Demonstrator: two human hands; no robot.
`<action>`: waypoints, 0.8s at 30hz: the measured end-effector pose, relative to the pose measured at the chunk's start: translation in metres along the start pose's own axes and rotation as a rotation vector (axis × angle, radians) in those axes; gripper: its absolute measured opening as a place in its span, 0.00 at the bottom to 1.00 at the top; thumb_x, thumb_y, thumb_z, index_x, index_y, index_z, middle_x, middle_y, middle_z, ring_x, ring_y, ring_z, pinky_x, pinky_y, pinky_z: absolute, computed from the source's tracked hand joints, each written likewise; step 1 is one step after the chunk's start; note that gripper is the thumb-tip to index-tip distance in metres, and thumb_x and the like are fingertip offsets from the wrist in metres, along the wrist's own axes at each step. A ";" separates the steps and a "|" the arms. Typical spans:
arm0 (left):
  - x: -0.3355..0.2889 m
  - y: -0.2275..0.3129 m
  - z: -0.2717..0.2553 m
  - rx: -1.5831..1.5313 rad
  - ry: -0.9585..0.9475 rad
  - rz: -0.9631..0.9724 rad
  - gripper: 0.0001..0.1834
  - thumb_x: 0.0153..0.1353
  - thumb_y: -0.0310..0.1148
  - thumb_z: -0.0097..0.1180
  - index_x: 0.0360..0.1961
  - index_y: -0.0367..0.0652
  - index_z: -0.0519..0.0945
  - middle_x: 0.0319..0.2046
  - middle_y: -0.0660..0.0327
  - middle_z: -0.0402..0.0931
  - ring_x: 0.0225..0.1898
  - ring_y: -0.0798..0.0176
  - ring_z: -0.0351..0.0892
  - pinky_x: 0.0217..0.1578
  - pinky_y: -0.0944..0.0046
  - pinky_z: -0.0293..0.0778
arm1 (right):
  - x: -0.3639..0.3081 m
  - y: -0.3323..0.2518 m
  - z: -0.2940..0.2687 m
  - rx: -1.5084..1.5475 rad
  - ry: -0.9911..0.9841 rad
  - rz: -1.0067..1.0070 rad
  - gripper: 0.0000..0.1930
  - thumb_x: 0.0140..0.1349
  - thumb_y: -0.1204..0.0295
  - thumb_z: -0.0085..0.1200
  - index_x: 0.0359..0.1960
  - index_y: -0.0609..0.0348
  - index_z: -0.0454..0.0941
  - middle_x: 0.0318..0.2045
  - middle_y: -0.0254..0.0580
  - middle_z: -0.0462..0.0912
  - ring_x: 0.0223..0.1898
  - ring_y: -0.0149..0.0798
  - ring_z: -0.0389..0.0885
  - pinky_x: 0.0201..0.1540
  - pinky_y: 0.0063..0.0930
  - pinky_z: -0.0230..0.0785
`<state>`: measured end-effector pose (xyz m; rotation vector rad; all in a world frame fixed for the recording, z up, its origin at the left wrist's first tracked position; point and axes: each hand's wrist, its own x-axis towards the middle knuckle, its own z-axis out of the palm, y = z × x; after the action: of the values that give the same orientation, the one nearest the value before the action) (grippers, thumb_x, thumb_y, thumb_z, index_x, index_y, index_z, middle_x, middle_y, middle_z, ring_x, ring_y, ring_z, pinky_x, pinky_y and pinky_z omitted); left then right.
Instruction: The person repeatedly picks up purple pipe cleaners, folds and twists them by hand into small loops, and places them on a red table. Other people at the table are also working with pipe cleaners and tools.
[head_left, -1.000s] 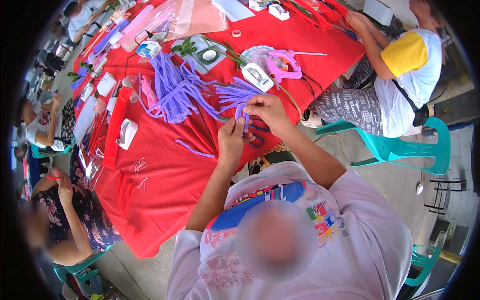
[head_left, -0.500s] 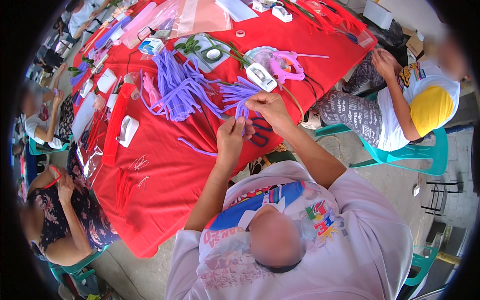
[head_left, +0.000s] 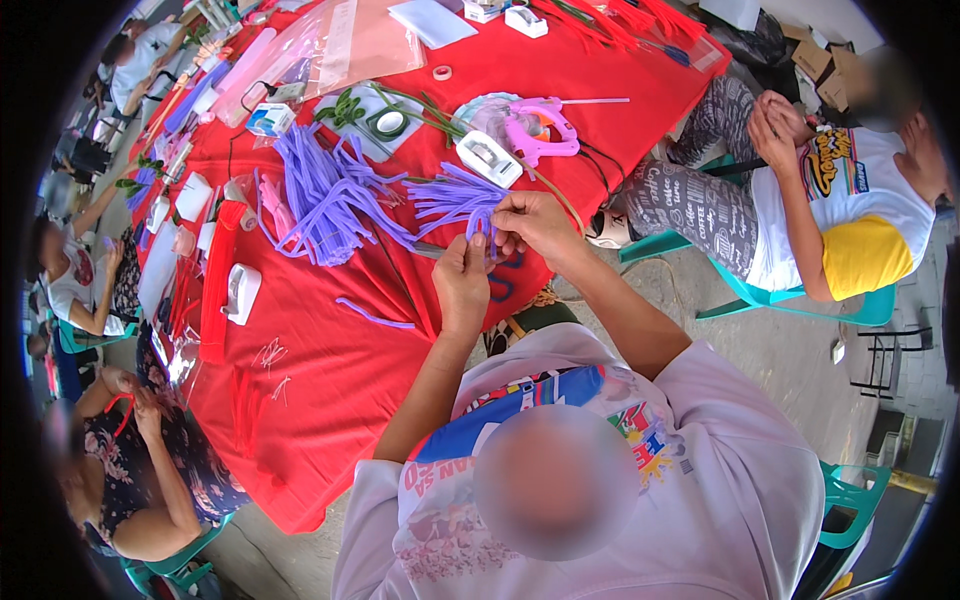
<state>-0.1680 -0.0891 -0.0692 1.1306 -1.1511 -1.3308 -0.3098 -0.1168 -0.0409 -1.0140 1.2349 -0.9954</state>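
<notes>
My left hand (head_left: 462,283) and my right hand (head_left: 535,225) meet at the table's near edge, both closed in a pinch. Between their fingertips is a purple pipe cleaner (head_left: 488,234), partly hidden by the fingers. Just beyond lies a small fanned bunch of purple pipe cleaners (head_left: 448,198); whether the held piece belongs to it I cannot tell. A larger heap of purple pipe cleaners (head_left: 318,195) spreads to the left. One loose purple stem (head_left: 374,315) rests on the cloth left of my left hand. Dark-handled scissors (head_left: 508,282) lie partly hidden under my hands.
Past my right hand are a white tape dispenser (head_left: 488,158) and a pink glue gun (head_left: 540,130). A second white dispenser (head_left: 242,292) stands left on the red tablecloth (head_left: 330,400). A seated person (head_left: 850,200) is at the right, another (head_left: 140,450) at the left.
The view has shifted slightly, so the table's things sit further left. My hands stay pinched together over the purple stem. The person at the right has raised one hand.
</notes>
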 end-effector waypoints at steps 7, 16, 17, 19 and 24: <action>-0.001 0.011 0.023 0.161 -0.032 -0.048 0.14 0.67 0.33 0.45 0.29 0.33 0.74 0.23 0.61 0.75 0.24 0.69 0.77 0.28 0.69 0.77 | -0.002 0.011 -0.012 0.114 0.088 -0.051 0.02 0.54 0.77 0.54 0.27 0.63 0.77 0.20 0.36 0.78 0.20 0.25 0.75 0.21 0.18 0.64; 0.011 0.021 0.053 -0.072 -0.158 -0.213 0.11 0.67 0.34 0.44 0.34 0.38 0.74 0.20 0.69 0.63 0.21 0.76 0.62 0.29 0.66 0.78 | -0.012 0.013 -0.027 0.311 0.155 -0.201 0.03 0.56 0.78 0.55 0.32 0.62 0.79 0.26 0.31 0.79 0.26 0.21 0.69 0.30 0.17 0.61; 0.011 0.025 0.051 -0.082 -0.211 -0.253 0.11 0.67 0.35 0.44 0.35 0.39 0.74 0.21 0.70 0.62 0.22 0.76 0.62 0.30 0.65 0.78 | -0.014 0.009 -0.034 0.296 0.116 -0.190 0.04 0.56 0.77 0.56 0.33 0.62 0.79 0.26 0.31 0.79 0.26 0.21 0.69 0.30 0.17 0.61; 0.013 0.027 0.047 -0.067 -0.298 -0.319 0.11 0.67 0.36 0.44 0.35 0.38 0.74 0.21 0.70 0.61 0.22 0.76 0.62 0.30 0.64 0.79 | -0.014 -0.002 -0.050 0.266 0.038 -0.164 0.06 0.56 0.76 0.57 0.35 0.62 0.80 0.26 0.31 0.79 0.27 0.21 0.69 0.31 0.17 0.60; 0.012 0.031 0.055 -0.018 -0.459 -0.379 0.13 0.67 0.37 0.44 0.35 0.37 0.75 0.21 0.70 0.62 0.22 0.76 0.63 0.30 0.66 0.78 | -0.010 -0.003 -0.075 0.040 0.002 -0.283 0.06 0.55 0.72 0.59 0.32 0.61 0.81 0.23 0.30 0.78 0.24 0.21 0.70 0.28 0.17 0.61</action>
<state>-0.2202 -0.0994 -0.0327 1.0954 -1.2821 -1.9636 -0.3854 -0.1122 -0.0403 -1.1779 1.0874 -1.2337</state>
